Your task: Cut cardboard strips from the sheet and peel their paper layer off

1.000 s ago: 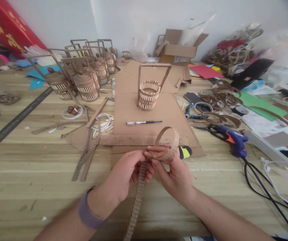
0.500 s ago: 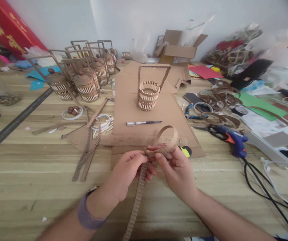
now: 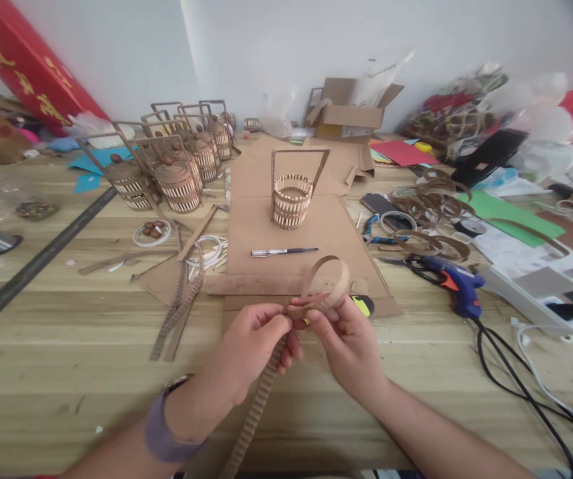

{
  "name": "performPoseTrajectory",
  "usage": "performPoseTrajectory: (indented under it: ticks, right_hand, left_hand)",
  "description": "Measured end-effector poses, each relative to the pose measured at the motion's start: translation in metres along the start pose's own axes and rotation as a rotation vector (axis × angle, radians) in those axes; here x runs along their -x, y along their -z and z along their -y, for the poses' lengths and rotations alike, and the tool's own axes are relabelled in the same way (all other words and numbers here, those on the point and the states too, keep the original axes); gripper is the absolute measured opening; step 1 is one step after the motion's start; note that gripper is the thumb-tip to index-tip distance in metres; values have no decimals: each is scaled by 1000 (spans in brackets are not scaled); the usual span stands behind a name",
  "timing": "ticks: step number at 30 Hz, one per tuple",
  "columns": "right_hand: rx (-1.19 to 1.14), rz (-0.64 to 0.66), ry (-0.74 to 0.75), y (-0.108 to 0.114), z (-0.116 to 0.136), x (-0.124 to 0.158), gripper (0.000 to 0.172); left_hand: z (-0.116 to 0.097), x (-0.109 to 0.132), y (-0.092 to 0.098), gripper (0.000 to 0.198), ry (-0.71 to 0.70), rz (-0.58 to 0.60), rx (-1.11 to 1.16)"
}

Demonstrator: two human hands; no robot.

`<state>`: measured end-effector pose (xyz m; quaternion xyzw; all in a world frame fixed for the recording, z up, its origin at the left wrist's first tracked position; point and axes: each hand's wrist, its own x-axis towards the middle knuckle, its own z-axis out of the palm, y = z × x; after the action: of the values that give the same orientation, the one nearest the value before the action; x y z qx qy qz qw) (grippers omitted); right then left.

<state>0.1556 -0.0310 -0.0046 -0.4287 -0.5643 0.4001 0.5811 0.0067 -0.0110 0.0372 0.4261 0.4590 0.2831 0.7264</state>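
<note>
Both hands pinch one long cardboard strip (image 3: 261, 402) near the front of the table. My left hand (image 3: 259, 339) grips it where the corrugated length hangs down toward me. Fingers of my right hand (image 3: 349, 336) close on the strip's smoother part, which curls up in a loop (image 3: 339, 269) above them. The exact spot between the fingertips is partly hidden. Beyond the hands, a small basket (image 3: 292, 203) with a tall handle and light slats stands upright on a cardboard sheet (image 3: 251, 226). A pen (image 3: 284, 252) lies on that sheet, between basket and hands.
Several lidded baskets (image 3: 177, 186) stand at the back left. Corrugated strips (image 3: 174, 316) and a ring holding brown beads (image 3: 151, 232) lie left of the sheet. To the right are a blue glue gun (image 3: 458, 286) with its cable, coiled strips (image 3: 436, 199) and a cardboard box (image 3: 351, 110).
The camera view has shifted slightly. The strip's loop stands rounder and more open above my right hand, and the hanging end has swung a little to the left.
</note>
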Motion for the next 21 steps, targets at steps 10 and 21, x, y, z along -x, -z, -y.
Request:
performPoseTrajectory:
  ticks: [10,21]
  right_hand:
    - [-540,89,-253,8,13,-17,13]
    - [-96,-341,-30,70,33,-55,22]
  left_hand:
    - [-27,20,-5,26,64,35,-323]
    - [-61,38,14,35,180,176,-719]
